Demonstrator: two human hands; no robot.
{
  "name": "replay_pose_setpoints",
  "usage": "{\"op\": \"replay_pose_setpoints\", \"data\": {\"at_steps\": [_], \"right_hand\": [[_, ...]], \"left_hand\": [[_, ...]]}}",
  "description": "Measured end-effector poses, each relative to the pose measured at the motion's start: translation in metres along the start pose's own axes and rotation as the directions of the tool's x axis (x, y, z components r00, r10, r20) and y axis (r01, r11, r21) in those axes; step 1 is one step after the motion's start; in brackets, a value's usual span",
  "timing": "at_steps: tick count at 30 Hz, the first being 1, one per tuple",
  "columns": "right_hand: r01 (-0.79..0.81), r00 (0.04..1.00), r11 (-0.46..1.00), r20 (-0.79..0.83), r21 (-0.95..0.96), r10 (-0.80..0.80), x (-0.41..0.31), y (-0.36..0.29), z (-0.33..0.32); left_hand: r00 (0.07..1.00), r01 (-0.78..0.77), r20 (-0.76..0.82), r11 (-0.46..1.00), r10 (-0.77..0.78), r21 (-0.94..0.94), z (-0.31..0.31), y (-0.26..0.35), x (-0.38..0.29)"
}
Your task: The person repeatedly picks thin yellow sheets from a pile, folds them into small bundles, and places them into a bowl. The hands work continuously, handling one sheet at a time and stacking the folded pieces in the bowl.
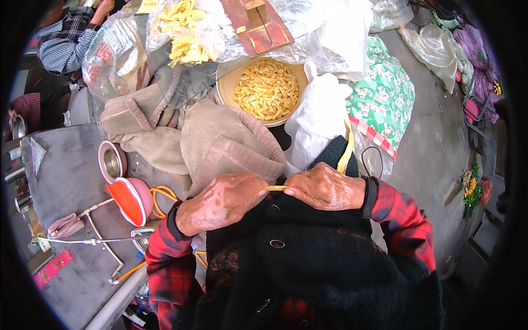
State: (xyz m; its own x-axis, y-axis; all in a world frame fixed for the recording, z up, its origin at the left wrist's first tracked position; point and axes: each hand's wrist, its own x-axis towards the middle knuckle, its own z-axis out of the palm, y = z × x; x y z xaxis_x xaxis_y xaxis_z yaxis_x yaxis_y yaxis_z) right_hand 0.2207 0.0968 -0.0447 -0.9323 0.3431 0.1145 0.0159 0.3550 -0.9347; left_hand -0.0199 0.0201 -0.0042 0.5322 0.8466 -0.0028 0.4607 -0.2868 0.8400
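Observation:
Close to my chest, my left hand (pixel 222 202) and my right hand (pixel 324 187) pinch the two ends of a short yellowish strip (pixel 276 188), stretched between my fingertips. A longer pale yellow strip (pixel 346 150) rises from behind my right hand, over a dark green cloth. What the curled fingers of both hands hold underneath is hidden. Beyond my hands a round basin (pixel 304 74) holds many small folded yellow pieces (pixel 268 90). Loose yellow strips (pixel 185 31) lie on clear plastic farther off. A wooden block stands on a reddish board (pixel 268 39) behind the basin.
A beige garment (pixel 222 144) lies before my left hand, a white cloth bag (pixel 317 111) and green patterned fabric (pixel 381 90) before my right. Pink basins (pixel 136 200), orange hose and a thin pipe are at the left. Another person's checked sleeve (pixel 66 47) shows at upper left.

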Motion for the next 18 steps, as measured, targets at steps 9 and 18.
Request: {"op": "replay_pose_setpoints", "data": {"at_steps": [9,18], "right_hand": [[0.021,0.995,0.999,0.094,0.034,-0.024,0.032,-0.006,0.005],[0.039,0.989,0.998,0.144,-0.051,-0.032,0.035,-0.015,0.003]], "left_hand": [[0.986,0.15,-0.097,0.976,-0.136,0.157,-0.059,0.017,-0.048],[0.985,0.078,-0.175,0.867,0.011,0.492,-0.002,0.032,-0.021]]}}
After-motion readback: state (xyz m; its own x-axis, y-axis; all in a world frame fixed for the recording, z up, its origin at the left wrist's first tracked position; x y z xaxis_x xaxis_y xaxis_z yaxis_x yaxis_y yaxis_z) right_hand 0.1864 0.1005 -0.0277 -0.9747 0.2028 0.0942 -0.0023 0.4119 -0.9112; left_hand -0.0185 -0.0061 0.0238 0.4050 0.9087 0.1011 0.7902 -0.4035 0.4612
